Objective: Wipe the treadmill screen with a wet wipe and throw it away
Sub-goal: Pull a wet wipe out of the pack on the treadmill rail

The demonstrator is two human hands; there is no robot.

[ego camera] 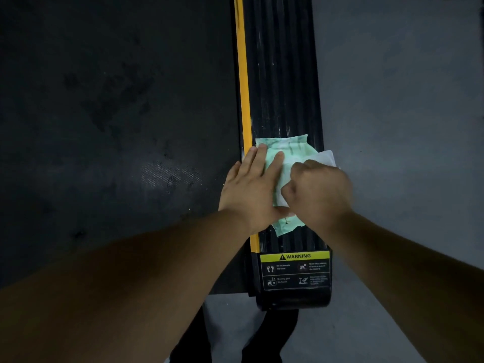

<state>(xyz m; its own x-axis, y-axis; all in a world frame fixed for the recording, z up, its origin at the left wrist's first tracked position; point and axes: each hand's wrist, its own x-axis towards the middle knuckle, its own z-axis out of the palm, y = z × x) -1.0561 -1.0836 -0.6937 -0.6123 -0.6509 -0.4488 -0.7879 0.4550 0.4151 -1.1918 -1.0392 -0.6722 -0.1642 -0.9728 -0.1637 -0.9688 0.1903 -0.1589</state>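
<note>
A green wet-wipe pack (290, 150) lies on the black ribbed side rail (282, 74) of the treadmill. My left hand (251, 189) rests flat on the pack's left part, fingers straight. My right hand (319, 189) is curled over the pack's middle and pinches a white wipe (327, 157) that sticks out past its knuckles. The pack's lower end (286, 225) shows below both hands. The treadmill screen is out of view.
The dark running belt (117, 127) fills the left side, edged by a yellow stripe (242, 74). A yellow WARNING label (294, 269) sits at the rail's near end. Grey floor (406, 100) lies to the right. My dark trouser legs (262, 341) show at the bottom.
</note>
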